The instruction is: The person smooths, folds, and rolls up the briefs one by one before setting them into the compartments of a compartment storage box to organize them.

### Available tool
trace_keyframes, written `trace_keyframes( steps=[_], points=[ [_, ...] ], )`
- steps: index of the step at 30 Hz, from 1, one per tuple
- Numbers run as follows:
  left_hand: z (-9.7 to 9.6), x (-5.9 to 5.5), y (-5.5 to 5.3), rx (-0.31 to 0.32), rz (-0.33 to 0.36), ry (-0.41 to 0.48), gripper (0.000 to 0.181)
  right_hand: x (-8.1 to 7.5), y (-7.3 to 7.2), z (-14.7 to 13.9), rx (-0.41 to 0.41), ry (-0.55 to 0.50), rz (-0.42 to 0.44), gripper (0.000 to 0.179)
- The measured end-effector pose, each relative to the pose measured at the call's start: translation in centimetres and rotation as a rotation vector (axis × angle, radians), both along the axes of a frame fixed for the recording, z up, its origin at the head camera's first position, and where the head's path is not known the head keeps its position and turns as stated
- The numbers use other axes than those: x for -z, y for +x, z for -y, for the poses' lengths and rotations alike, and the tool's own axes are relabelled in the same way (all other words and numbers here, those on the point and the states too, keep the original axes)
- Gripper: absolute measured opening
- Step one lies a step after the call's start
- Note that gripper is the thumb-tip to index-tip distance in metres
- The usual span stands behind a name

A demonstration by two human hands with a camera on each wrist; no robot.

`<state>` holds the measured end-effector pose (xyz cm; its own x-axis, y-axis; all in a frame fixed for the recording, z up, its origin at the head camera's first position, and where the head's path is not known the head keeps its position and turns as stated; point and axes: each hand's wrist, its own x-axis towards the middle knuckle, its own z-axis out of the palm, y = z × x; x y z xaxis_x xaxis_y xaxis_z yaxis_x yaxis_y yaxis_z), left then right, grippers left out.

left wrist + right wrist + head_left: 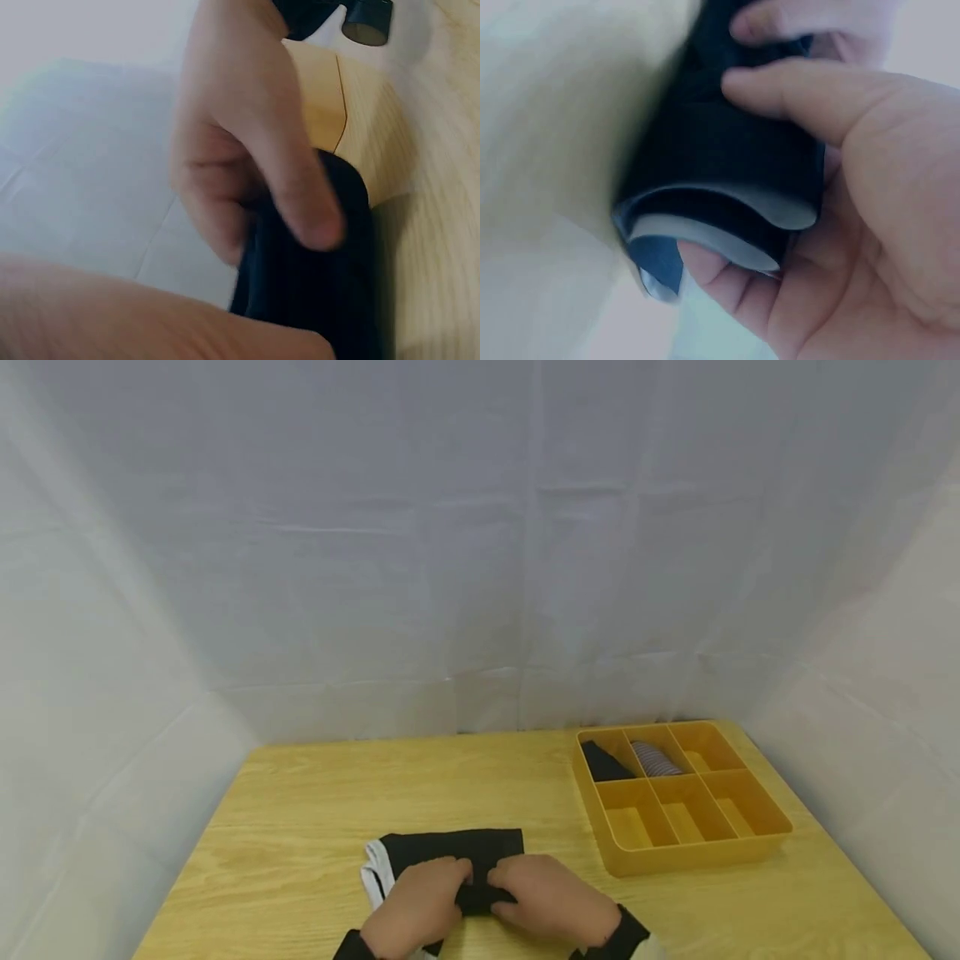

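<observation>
A black garment with a light grey band (372,870) at its left end lies on the table, its near part folded up; the exact kind does not show. My left hand (423,897) and right hand (551,897) grip the folded part side by side, close together. In the right wrist view, the right thumb presses on top of the black cloth (727,150) while the fingers curl beneath its layered, light-edged end. The left wrist view shows the right hand pinching the dark roll of cloth (315,292) between thumb and fingers; the left fingertips are out of frame there.
A yellow organizer box (697,856) with several compartments stands at the right rear of the wooden table (300,810). A dark folded cloth (604,764) and a striped one (656,760) sit in two back compartments. White sheeting (480,568) hangs behind and along both sides.
</observation>
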<state>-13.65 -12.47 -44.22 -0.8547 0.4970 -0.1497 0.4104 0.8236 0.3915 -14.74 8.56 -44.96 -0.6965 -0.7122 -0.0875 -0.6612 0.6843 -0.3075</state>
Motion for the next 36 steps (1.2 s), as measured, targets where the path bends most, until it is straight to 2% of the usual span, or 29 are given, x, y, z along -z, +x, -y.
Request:
trace_keyframes(
  steps=[3, 7, 11, 12, 14, 16, 17, 18, 20, 22, 23, 25, 27, 29, 32, 34, 36],
  points=[
    [0.8, -0.4, -0.1, -0.045, 0.019, 0.013, 0.029, -0.9, -0.5, -0.6, 0.058, -0.046, -0.042, 0.007],
    [2.0, -1.3, 0.0, -0.093, 0.117, 0.034, 0.029, -1.4, -0.9, -1.4, 0.11, -0.095, -0.077, 0.01],
    [3.5, -2.5, 0.7, -0.061, 0.203, 0.029, 0.035, -1.4, -0.8, -2.1, 0.089, -0.043, -0.096, 0.013],
    [4.0, -2.7, 0.9, -0.044, 0.224, 0.034, 0.036, -1.4, -0.7, -2.4, 0.074, -0.023, -0.076, 0.015],
    [5.0, -3.2, 1.3, -0.009, 0.274, 0.085, 0.026, -1.6, -0.4, -3.0, 0.03, 0.01, -0.008, 0.019],
    [6.2, -3.6, 1.6, 0.014, 0.373, 0.162, 0.02, -2.0, -0.2, -3.7, -0.029, 0.005, 0.096, 0.022],
    [6.7, -3.7, 1.6, 0.043, 0.424, 0.208, 0.007, -2.3, -0.2, -4.0, -0.064, -0.017, 0.149, 0.022],
    [7.2, -3.8, 1.5, 0.076, 0.472, 0.245, 0.006, -2.6, -0.2, -4.3, -0.097, -0.05, 0.204, 0.021],
    [8.1, -4.1, 1.2, 0.101, 0.579, 0.322, 0.006, -3.1, -0.4, -4.8, -0.163, -0.124, 0.3, 0.018],
    [8.7, -4.3, 0.7, 0.128, 0.609, 0.376, 0.006, -3.5, -0.8, -5.0, -0.196, -0.189, 0.361, 0.021],
    [8.9, -4.3, 0.3, 0.141, 0.582, 0.376, 0.006, -3.6, -1.0, -4.9, -0.192, -0.21, 0.366, 0.022],
    [9.2, -4.3, -0.3, 0.106, 0.513, 0.365, 0.017, -3.6, -1.4, -4.6, -0.141, -0.215, 0.333, 0.023],
    [9.1, -3.9, -0.8, 0.086, 0.39, 0.309, 0.012, -3.4, -1.8, -3.9, -0.063, -0.189, 0.265, 0.02],
    [8.9, -3.2, -1.2, 0.04, 0.277, 0.254, 0.01, -2.9, -2.1, -3.2, 0.012, -0.145, 0.191, 0.014],
    [8.3, -1.9, -1.6, -0.062, 0.152, 0.196, 0.008, -2.0, -2.4, -2.3, 0.102, -0.086, 0.137, 0.009],
    [7.9, -1.0, -1.9, -0.124, 0.082, 0.17, 0.006, -1.3, -2.7, -1.9, 0.149, -0.057, 0.115, 0.008],
    [7.6, -0.3, -2.0, -0.163, 0.041, 0.15, 0.006, -0.5, -2.9, -1.5, 0.184, -0.042, 0.104, 0.007]
  ],
)
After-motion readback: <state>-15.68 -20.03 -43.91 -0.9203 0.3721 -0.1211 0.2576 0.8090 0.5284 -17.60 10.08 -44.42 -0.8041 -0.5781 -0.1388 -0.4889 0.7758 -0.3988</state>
